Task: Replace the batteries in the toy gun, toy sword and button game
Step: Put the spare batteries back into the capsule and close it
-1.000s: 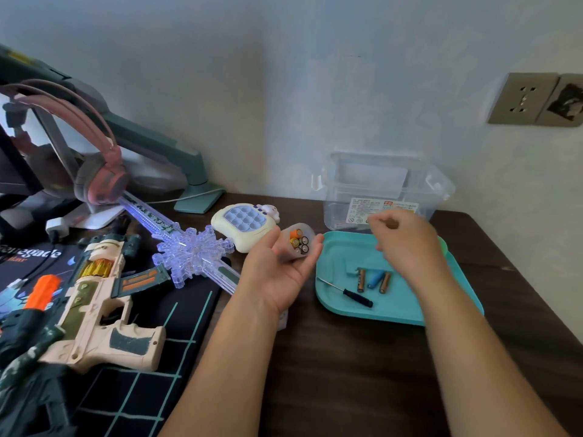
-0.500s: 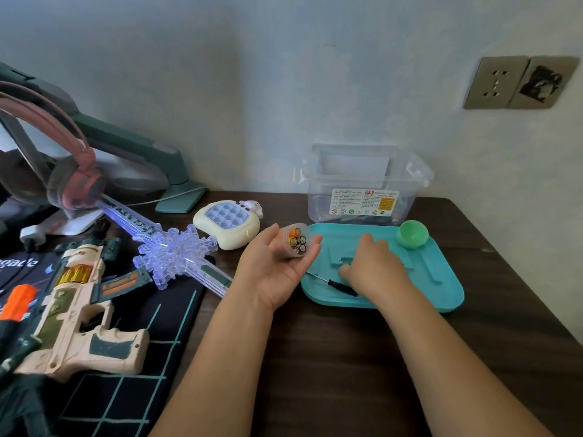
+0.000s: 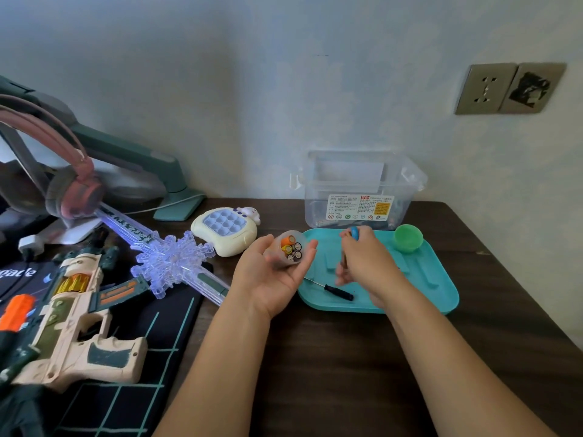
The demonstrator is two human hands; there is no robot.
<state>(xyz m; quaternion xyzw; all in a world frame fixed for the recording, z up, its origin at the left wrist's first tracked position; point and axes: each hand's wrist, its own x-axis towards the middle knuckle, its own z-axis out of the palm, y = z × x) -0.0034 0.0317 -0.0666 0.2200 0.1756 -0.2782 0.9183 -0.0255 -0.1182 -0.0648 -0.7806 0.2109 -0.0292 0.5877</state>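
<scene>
My left hand (image 3: 268, 282) lies palm up over the desk and holds a small clear cup (image 3: 289, 250) with several batteries standing in it. My right hand (image 3: 367, 266) hovers over the teal tray (image 3: 435, 291), its fingers curled round a blue battery (image 3: 355, 232) whose end sticks out on top; any other batteries in the fist are hidden. A small black-handled screwdriver (image 3: 338, 291) lies on the tray's near left part. The cream button game (image 3: 225, 230), the lit clear toy sword (image 3: 172, 261) and the beige toy gun (image 3: 72, 329) lie to the left.
A green round cap (image 3: 408, 238) sits in the tray's far corner. Behind the tray stands a clear plastic box (image 3: 359, 190) against the wall. Pink headphones (image 3: 75, 193) and a green lamp arm (image 3: 151, 165) fill the far left. A dark mat (image 3: 135, 389) lies under the gun.
My right hand went down onto the tray, where loose batteries lay, and has come up gripping the blue one. Those batteries are gone from the tray. The left hand kept the cup still.
</scene>
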